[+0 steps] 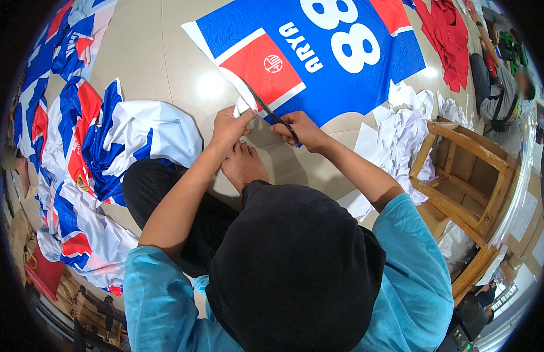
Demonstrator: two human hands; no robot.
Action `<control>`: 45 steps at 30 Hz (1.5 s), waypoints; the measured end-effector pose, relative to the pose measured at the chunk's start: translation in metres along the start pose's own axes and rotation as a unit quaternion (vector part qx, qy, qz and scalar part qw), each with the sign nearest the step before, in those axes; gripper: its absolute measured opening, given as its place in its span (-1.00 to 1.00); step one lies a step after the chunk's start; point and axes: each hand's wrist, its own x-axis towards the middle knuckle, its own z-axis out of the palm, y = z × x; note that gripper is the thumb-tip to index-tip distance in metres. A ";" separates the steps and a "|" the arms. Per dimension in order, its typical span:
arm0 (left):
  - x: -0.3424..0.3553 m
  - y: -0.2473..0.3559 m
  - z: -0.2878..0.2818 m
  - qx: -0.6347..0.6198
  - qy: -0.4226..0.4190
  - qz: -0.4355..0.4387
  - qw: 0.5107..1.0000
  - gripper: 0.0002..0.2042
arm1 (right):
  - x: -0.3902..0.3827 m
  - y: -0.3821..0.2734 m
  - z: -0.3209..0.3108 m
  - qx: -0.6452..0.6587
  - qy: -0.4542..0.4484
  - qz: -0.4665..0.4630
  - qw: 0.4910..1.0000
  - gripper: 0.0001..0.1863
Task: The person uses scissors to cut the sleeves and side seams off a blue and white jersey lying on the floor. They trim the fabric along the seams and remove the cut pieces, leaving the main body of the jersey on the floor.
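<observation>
Along the left side of the tiled floor (189, 82), a heap of blue, red and white cloth (87, 141) is piled. To its right, a white strip (245, 104) at the printed panel's left edge is pinched between the thumb and fingers of the left hand (232, 128). Next come the dark scissors (275, 117), their handles gripped by the curled fingers of the right hand (302, 130); their blades point away and leftward, between strip and red block; how wide they are parted cannot be told. The blue panel (336, 88) is spread flat, ahead and to the right of both hands, its slanting left edge roughly in line with the blades. That edge is nearer the left hand; the panel's full long axis is cut off by the view. Farther right, white scraps (398, 141) are heaped beside a wooden frame (471, 144).
</observation>
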 end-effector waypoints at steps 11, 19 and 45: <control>-0.003 0.004 0.000 0.001 -0.009 0.004 1.000 -0.73 | 0.005 0.004 -0.005 -0.024 -0.005 -0.004 1.000 -0.71; -0.001 0.003 -0.001 0.016 -0.003 0.007 1.000 -0.69 | 0.004 0.002 -0.008 -0.046 -0.002 -0.009 0.999 -0.69; 0.005 -0.005 -0.001 0.007 -0.003 0.002 1.000 -0.74 | 0.014 -0.019 -0.012 -0.049 -0.024 -0.016 0.998 -0.73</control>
